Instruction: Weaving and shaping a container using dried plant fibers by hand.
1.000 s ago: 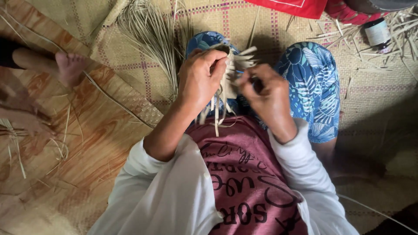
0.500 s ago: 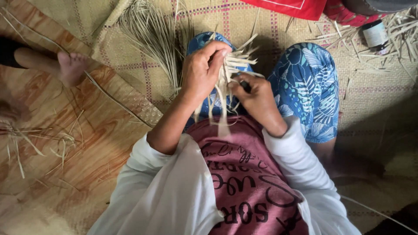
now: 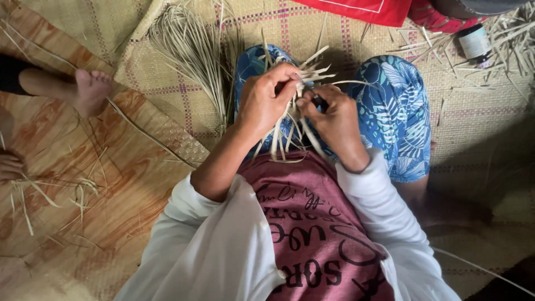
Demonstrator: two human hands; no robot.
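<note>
I am looking down at both hands working over the lap, above knees in blue leaf-print cloth (image 3: pixel 398 120). My left hand (image 3: pixel 266 103) is curling around a bunch of pale straw strips (image 3: pixel 290 120), fingers pressed together and gripping the strips where they cross; loose ends are fanning up past the knuckles and hanging down toward the maroon shirt (image 3: pixel 312 223). My right hand (image 3: pixel 334 120) is meeting the left, thumb and forefinger pinching a small dark tool (image 3: pixel 317 101) against the strips; I cannot tell what kind of tool it is.

The woven mat (image 3: pixel 479 139) is carrying everything. A loose sheaf of straw (image 3: pixel 195 53) is lying near the mat's upper left edge, just beside the left knee. More cut strips (image 3: pixel 504 42) are scattered at the upper right corner, around a small dark bottle with a pale label (image 3: pixel 475 42), standing capped; its contents are not visible. A red cloth (image 3: pixel 362 8) is touching the top edge.

Beyond the mat's left edge, another person's bare foot (image 3: pixel 92 89) is resting on the brown patterned floor (image 3: pixel 83 212).
</note>
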